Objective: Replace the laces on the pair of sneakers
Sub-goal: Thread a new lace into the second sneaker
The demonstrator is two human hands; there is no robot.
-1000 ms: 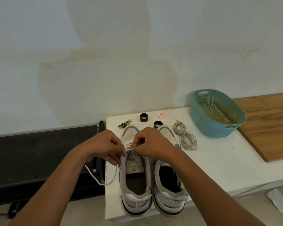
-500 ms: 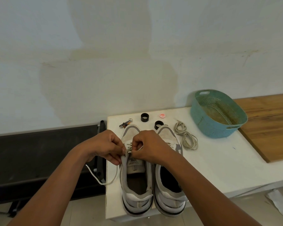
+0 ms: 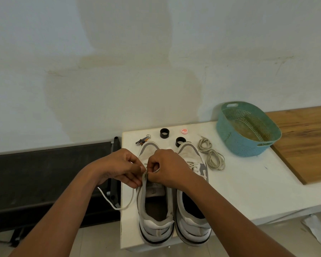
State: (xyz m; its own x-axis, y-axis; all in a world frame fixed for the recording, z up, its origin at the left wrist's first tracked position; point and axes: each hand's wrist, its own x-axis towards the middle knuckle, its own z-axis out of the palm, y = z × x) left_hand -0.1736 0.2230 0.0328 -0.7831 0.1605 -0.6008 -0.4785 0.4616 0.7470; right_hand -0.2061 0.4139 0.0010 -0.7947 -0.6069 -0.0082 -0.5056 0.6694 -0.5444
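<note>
Two white and grey sneakers stand side by side on the white table (image 3: 245, 190), heels toward me. Over the left sneaker (image 3: 156, 219), my left hand (image 3: 122, 167) pinches the eyelet edge at its upper left side. My right hand (image 3: 167, 167) pinches a white lace (image 3: 119, 205) at that same eyelet; the lace's loose end hangs off the table's left edge. The right sneaker (image 3: 193, 216) keeps its laces over the tongue. A bundle of beige laces (image 3: 211, 154) lies coiled to the right of the sneakers.
A teal perforated basket (image 3: 248, 143) sits at the back right, beside a wooden board (image 3: 308, 141). Two black rings (image 3: 164, 133), a small red-and-white disc (image 3: 184, 131) and a metal clip (image 3: 143, 140) lie behind the sneakers. A black bench (image 3: 44, 175) stands left of the table.
Both hands have stayed at the left sneaker's upper eyelets, shifting slightly toward its left eyelet row. The hanging lace end keeps its place.
</note>
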